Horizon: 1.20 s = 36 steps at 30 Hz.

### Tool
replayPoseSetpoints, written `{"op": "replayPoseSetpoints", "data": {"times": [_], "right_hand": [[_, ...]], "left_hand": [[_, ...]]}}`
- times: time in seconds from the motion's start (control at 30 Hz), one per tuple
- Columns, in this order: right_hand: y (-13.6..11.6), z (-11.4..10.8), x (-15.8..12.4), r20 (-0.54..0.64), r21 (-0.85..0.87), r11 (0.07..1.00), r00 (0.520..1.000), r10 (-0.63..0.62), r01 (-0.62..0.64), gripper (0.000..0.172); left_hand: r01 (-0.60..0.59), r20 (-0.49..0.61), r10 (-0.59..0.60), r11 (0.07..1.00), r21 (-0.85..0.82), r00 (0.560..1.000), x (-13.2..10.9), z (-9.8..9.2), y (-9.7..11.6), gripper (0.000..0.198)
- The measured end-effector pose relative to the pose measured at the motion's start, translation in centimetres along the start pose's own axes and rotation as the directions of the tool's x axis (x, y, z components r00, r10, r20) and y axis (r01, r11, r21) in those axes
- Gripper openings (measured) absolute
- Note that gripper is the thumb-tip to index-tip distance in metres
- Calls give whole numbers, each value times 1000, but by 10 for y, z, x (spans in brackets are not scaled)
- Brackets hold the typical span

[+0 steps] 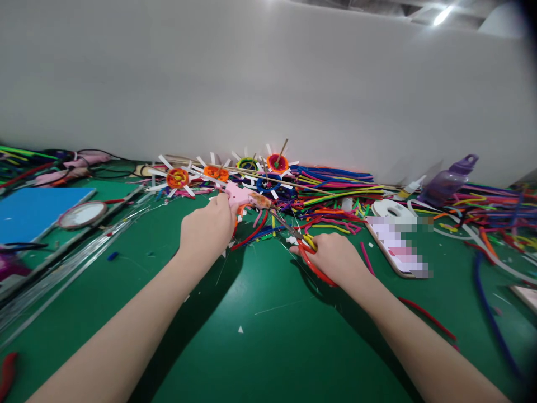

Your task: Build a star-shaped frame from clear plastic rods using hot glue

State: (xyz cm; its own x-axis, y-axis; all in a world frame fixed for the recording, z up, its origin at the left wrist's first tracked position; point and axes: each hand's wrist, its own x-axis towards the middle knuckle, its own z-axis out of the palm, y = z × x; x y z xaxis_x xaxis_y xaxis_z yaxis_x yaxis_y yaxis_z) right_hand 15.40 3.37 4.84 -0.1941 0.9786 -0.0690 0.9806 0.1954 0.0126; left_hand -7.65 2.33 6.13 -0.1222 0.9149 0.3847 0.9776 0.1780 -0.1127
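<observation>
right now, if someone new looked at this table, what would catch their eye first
Probably the pink glue gun in the left hand, near the centre, and the red-handled scissors in the right hand. Just behind them, bright round pieces fringed with white strips sit near the pale wall. Off to the right, a purple bottle stands out too.

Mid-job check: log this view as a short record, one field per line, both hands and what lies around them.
Left hand: gripping a pink hot glue gun, nozzle pointing rightward
Right hand: holding red-and-yellow-handled scissors
Tool spacing: scissor blades close to the nozzle; contact cannot be told
Behind the hands: coloured discs with white strips, bundled pipe cleaners
Right side: phone, white roll, purple bottle
Left side: blue board
Surface: green table with scattered white scraps
</observation>
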Motion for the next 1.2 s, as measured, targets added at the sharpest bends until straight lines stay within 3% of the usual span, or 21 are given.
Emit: {"op": "replayPoseSetpoints", "data": {"times": [0.47, 0.83, 0.97, 1.2], "right_hand": [[9, 3, 9, -19, 13, 999, 999, 34, -34, 67], [46, -1, 29, -66, 44, 977, 975, 212, -210, 65], [59, 3, 36, -137, 58, 965, 955, 263, -257, 63], [56, 3, 37, -151, 130, 953, 945, 292, -274, 69]], "left_hand": [[59, -35, -60, 998, -26, 998, 4, 1, -12, 50], [153, -19, -154, 988, -16, 988, 13, -3, -31, 52], [157, -19, -158, 987, -38, 987, 15, -4, -34, 53], [180, 19, -179, 983, -47, 984, 17, -6, -35, 55]]}}
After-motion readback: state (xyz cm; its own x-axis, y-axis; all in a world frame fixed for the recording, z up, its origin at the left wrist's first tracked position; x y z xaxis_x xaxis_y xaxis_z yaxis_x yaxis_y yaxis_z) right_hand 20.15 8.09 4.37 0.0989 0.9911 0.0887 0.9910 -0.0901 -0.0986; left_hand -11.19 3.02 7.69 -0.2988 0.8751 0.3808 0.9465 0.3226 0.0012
